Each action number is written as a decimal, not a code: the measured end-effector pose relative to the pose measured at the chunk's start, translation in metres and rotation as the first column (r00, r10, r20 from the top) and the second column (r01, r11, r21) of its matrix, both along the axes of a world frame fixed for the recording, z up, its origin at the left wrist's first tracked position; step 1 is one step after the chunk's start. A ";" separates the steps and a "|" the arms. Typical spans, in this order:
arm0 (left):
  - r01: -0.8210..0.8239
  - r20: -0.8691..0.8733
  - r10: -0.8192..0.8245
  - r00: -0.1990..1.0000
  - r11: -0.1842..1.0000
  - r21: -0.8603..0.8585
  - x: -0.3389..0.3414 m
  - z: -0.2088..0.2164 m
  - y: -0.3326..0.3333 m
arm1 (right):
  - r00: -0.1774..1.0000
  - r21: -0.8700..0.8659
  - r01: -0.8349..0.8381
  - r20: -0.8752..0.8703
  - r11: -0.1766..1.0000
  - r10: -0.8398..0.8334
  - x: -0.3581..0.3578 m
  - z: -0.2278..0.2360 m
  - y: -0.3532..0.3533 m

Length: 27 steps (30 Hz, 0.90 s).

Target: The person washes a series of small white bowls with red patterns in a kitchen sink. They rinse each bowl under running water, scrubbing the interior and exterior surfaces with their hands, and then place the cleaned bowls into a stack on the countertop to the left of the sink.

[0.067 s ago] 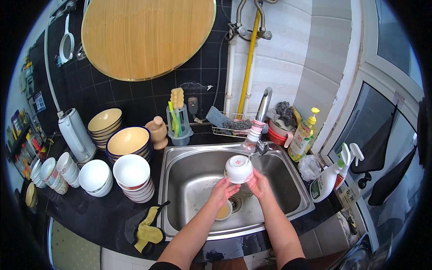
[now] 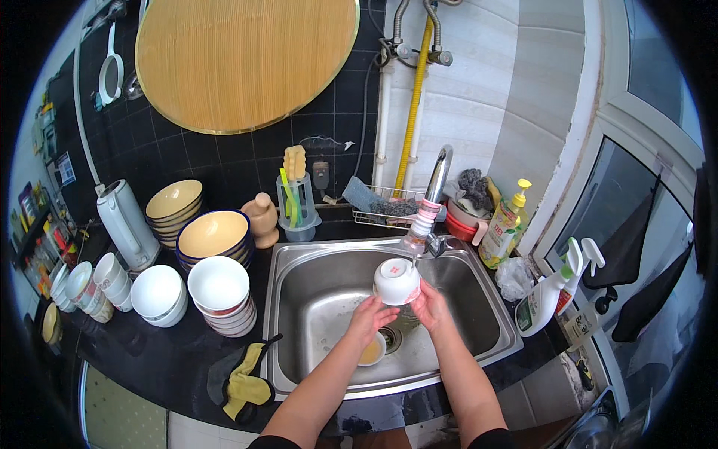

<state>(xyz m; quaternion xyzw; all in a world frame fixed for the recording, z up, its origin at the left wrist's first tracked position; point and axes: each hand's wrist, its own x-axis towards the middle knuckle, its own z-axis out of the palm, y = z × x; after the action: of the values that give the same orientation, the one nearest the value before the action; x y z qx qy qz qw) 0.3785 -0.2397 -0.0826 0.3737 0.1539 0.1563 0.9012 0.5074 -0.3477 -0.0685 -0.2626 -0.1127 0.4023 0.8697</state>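
Note:
A white bowl (image 2: 397, 279) is turned with its base up, above the sink (image 2: 314, 277) and just under the faucet (image 2: 439, 176). My left hand (image 2: 368, 318) grips its near left side, and my right hand (image 2: 428, 305) grips its right side, fingers closed about the rim. Water seems to run from the spout beside the bowl. Below my left wrist, partly hidden by it, a small bowl (image 2: 379, 352) with yellowish contents rests on the sink floor near the drain (image 2: 390, 339).
Stacked white bowls (image 2: 218, 284) and yellow-lined bowls (image 2: 215, 233) stand left of the sink. Yellow-and-black gloves (image 2: 248, 380) lie by its front left corner. A soap pump bottle (image 2: 502, 232) and spray bottle (image 2: 550, 288) stand to the right. A wire rack (image 2: 385, 217) holds scrubbers behind.

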 end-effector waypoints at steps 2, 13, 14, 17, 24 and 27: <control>-0.009 -0.169 0.042 0.985 0.981 0.194 0.005 0.004 -0.006 | 0.999 -0.012 0.034 0.000 0.999 -0.034 0.003 -0.006 -0.001; -0.108 -0.154 0.158 0.975 0.951 0.289 -0.004 0.028 -0.012 | 0.878 -0.377 0.132 0.474 0.917 0.068 -0.015 0.005 0.001; -0.110 -0.169 0.163 0.972 0.953 0.284 -0.008 0.031 -0.011 | 0.848 -0.419 0.152 0.521 0.895 0.100 -0.020 0.010 0.002; -0.161 -0.068 0.230 0.971 0.836 0.524 0.000 0.003 -0.002 | 0.834 -0.442 0.221 0.548 0.870 0.066 -0.034 0.030 0.001; -0.026 -0.332 0.216 0.918 0.869 0.494 -0.004 0.006 -0.001 | 0.395 -0.370 0.574 0.907 0.731 0.149 -0.025 0.010 -0.002; -0.053 -0.189 0.075 0.979 0.992 0.118 -0.004 0.010 0.005 | 0.092 -0.294 0.686 0.942 0.665 0.322 -0.041 0.021 -0.006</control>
<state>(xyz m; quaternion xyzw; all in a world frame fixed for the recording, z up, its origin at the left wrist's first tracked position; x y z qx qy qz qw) 0.3741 -0.2343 -0.0728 0.4320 0.2437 0.1567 0.8540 0.4665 -0.3537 -0.0474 -0.7801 -0.4517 -0.0008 0.4329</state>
